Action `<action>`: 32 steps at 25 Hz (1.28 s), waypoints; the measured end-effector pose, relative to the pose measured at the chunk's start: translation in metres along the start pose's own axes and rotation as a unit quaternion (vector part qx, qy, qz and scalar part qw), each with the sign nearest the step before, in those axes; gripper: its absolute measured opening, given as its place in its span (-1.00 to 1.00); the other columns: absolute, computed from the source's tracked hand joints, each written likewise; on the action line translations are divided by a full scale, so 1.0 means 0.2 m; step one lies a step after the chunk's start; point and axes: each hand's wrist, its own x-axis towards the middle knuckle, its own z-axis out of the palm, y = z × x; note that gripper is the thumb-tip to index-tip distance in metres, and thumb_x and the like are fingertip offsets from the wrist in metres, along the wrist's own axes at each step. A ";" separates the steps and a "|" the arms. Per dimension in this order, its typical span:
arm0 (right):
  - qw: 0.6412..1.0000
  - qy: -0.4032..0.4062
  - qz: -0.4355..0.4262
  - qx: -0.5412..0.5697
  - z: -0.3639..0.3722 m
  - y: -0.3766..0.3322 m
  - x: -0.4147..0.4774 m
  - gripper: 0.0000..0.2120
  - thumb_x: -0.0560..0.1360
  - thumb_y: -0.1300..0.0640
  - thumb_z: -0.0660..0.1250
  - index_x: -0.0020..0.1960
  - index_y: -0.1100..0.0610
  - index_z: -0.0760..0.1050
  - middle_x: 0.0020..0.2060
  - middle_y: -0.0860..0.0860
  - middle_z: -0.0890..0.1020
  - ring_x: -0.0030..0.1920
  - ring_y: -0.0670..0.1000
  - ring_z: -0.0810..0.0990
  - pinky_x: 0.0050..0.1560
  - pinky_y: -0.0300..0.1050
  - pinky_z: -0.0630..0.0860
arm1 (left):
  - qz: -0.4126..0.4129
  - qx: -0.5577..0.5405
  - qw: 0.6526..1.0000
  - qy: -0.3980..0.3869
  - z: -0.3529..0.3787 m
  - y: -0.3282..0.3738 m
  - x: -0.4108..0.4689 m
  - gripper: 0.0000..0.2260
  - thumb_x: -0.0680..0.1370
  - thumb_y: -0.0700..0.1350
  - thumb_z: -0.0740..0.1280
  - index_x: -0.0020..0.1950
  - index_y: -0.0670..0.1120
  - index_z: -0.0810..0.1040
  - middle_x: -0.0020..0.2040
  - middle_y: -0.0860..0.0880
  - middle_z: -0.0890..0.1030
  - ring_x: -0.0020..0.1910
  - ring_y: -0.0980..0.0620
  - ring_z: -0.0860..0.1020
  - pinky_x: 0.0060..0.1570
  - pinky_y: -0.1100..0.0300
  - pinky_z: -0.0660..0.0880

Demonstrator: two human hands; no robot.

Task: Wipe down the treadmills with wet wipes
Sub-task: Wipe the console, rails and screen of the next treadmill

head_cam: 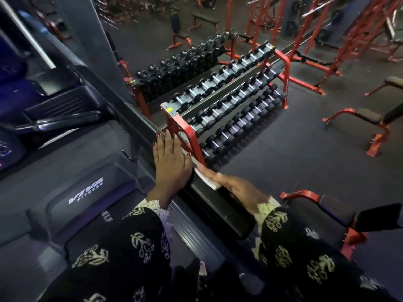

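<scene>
- On the near right side of the treadmill (65, 160), the right hand (239, 189) presses a white wet wipe (209, 180) down on the dark side rail (220, 208).
- Its fingers lie long and flat over the wipe. I cannot tell if the thumb hooks under the rail.
- The left hand (172, 160) rests just beside it, farther along the rail, fingers straight and close together, holding nothing.
- To do this well, I think the wipe should slide along the whole rail with a firm push, over the top and down the sides too.
- The left hand may need to move off so no spot gets missed.
- White letters (86, 190) on the treadmill's grey cover say "VIVA FITNESS".
- Other letters close by are cut off, so I cannot read them.
- A red rack of dumbbells (174, 120) stands on the far side of the rail.
</scene>
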 end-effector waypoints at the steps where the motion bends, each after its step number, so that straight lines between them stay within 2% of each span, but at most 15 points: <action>1: 0.999 -0.011 -0.005 0.037 -0.02 0.04 -0.04 -0.60 0.66 0.07 -0.02 0.46 0.05 0.32 0.43 -0.15 0.35 0.46 -0.12 0.25 0.48 -0.08 0.07 | -0.016 -0.013 1.000 0.006 0.00 0.01 0.00 -0.30 0.48 0.08 -0.05 0.57 -0.22 -0.02 0.58 -0.18 -0.14 0.55 -0.11 -0.24 0.46 0.04 -0.33; 3: 1.000 0.011 0.007 0.021 -0.03 0.05 -0.03 -0.65 0.65 0.03 0.04 0.30 -0.10 0.52 0.28 -0.16 0.53 0.34 -0.10 0.43 0.47 -0.01 0.19 | -0.046 -0.029 0.998 0.015 0.01 0.02 0.00 -0.29 0.48 0.08 -0.05 0.56 -0.27 -0.06 0.57 -0.22 -0.18 0.54 -0.14 -0.26 0.45 0.05 -0.34; 5: 0.994 0.057 0.018 -0.094 -0.02 0.01 0.10 -0.69 0.65 0.00 0.08 0.23 -0.12 0.56 0.22 -0.10 0.57 0.24 -0.10 0.49 0.44 -0.02 0.26 | -0.076 -0.062 0.995 0.031 0.02 0.03 -0.01 -0.28 0.48 0.05 -0.05 0.55 -0.31 -0.08 0.56 -0.26 -0.20 0.53 -0.18 -0.28 0.46 0.04 -0.32; 7: 0.992 0.009 -0.013 -0.123 0.01 -0.04 0.17 -0.65 0.67 0.13 0.06 0.41 0.13 0.39 0.37 0.00 0.42 0.34 -0.10 0.38 0.38 -0.28 0.25 | -0.110 -0.138 0.983 0.046 0.02 0.03 -0.03 -0.30 0.49 0.03 -0.06 0.54 -0.32 -0.10 0.55 -0.25 -0.22 0.53 -0.18 -0.29 0.48 0.05 -0.30; 9: 0.994 -0.002 -0.046 -0.101 0.05 -0.08 0.23 -0.61 0.66 0.21 0.05 0.49 0.18 0.22 0.43 -0.09 0.29 0.38 -0.23 0.26 0.24 -0.54 0.21 | -0.127 -0.187 0.972 0.059 0.03 0.03 -0.04 -0.32 0.51 0.03 -0.06 0.55 -0.28 -0.10 0.56 -0.20 -0.22 0.53 -0.15 -0.28 0.47 0.09 -0.28; 10: 0.993 -0.008 -0.057 -0.100 0.05 -0.08 0.24 -0.59 0.67 0.21 0.04 0.51 0.16 0.17 0.43 -0.16 0.24 0.39 -0.29 0.21 0.22 -0.58 0.18 | -0.132 -0.199 0.969 0.065 0.03 0.03 -0.04 -0.34 0.53 0.02 -0.06 0.55 -0.27 -0.10 0.57 -0.18 -0.22 0.54 -0.12 -0.27 0.47 0.13 -0.28; 13: 0.992 -0.033 -0.054 -0.113 -0.03 0.05 0.25 -0.60 0.68 0.09 0.00 0.51 0.06 0.17 0.42 -0.23 0.24 0.44 -0.24 0.19 0.40 -0.42 0.13 | -0.155 -0.219 0.960 0.084 0.03 0.04 -0.03 -0.45 0.64 -0.11 0.00 0.55 -0.27 -0.12 0.57 -0.17 -0.23 0.55 -0.05 -0.24 0.44 0.26 -0.27; 15: 0.994 0.003 -0.005 -0.111 -0.04 0.07 0.34 -0.55 0.61 -0.08 0.08 0.44 0.02 0.35 0.39 -0.12 0.39 0.40 -0.10 0.35 0.46 -0.12 0.22 | -0.172 -0.219 0.957 0.086 0.04 0.04 -0.01 -0.48 0.66 -0.21 0.02 0.55 -0.28 -0.13 0.57 -0.18 -0.23 0.55 -0.02 -0.22 0.39 0.36 -0.26; 17: 0.996 0.007 0.039 -0.080 -0.03 0.03 0.45 -0.51 0.54 -0.13 0.16 0.37 0.08 0.46 0.32 0.01 0.50 0.34 0.00 0.45 0.42 0.02 0.31 | -0.198 -0.218 0.951 0.093 0.04 0.04 0.02 -0.48 0.66 -0.23 0.02 0.55 -0.28 -0.12 0.57 -0.18 -0.19 0.56 -0.02 -0.18 0.29 0.46 -0.24; 21: 0.991 -0.045 -0.079 -0.102 0.05 -0.07 0.56 -0.55 0.63 -0.02 0.02 0.51 -0.08 0.16 0.49 -0.17 0.21 0.48 -0.20 0.15 0.50 -0.17 0.05 | -0.241 -0.234 0.934 0.120 0.04 0.04 0.06 -0.49 0.66 -0.23 0.02 0.57 -0.23 -0.10 0.59 -0.13 -0.13 0.56 0.02 -0.11 0.24 0.49 -0.16; 24: 0.986 -0.028 -0.098 -0.129 0.01 -0.01 0.53 -0.61 0.67 0.08 -0.01 0.49 -0.06 0.17 0.46 -0.21 0.23 0.43 -0.32 0.18 0.43 -0.36 0.10 | -0.253 -0.236 0.928 0.141 0.04 0.04 0.08 -0.49 0.65 -0.24 0.02 0.57 -0.21 -0.07 0.59 -0.12 -0.09 0.56 0.03 -0.08 0.30 0.45 -0.13; 25: 0.986 -0.010 -0.093 -0.136 0.01 -0.01 0.55 -0.60 0.67 0.08 -0.01 0.50 -0.03 0.20 0.45 -0.17 0.26 0.41 -0.30 0.23 0.43 -0.33 0.14 | -0.257 -0.233 0.926 0.151 0.04 0.04 0.09 -0.49 0.65 -0.24 0.02 0.57 -0.21 -0.06 0.59 -0.12 -0.07 0.56 0.03 -0.07 0.32 0.44 -0.12; 27: 0.978 0.043 -0.051 -0.199 0.03 -0.07 0.65 -0.59 0.65 -0.01 0.00 0.48 -0.04 0.27 0.43 -0.04 0.37 0.42 -0.08 0.33 0.45 -0.12 0.21 | -0.267 -0.230 0.922 0.163 0.04 0.04 0.11 -0.50 0.64 -0.26 0.02 0.57 -0.21 -0.02 0.59 -0.12 -0.02 0.56 0.02 -0.04 0.32 0.44 -0.10; 29: 0.968 0.048 -0.033 -0.245 0.08 -0.18 0.74 -0.56 0.63 -0.06 0.01 0.50 -0.07 0.23 0.42 0.04 0.39 0.42 0.06 0.33 0.46 -0.01 0.20 | -0.277 -0.231 0.917 0.169 0.04 0.04 0.12 -0.52 0.64 -0.26 0.03 0.56 -0.23 0.02 0.58 -0.15 0.04 0.56 -0.01 0.02 0.35 0.41 -0.07; 32: 0.964 0.004 -0.106 -0.243 0.10 -0.23 0.76 -0.57 0.64 0.00 0.06 0.51 -0.11 0.18 0.45 -0.01 0.34 0.45 -0.01 0.28 0.48 -0.08 0.17 | -0.288 -0.238 0.909 0.182 0.02 0.04 0.13 -0.53 0.63 -0.26 0.06 0.55 -0.21 0.08 0.55 -0.18 0.15 0.53 -0.07 0.13 0.43 0.21 0.07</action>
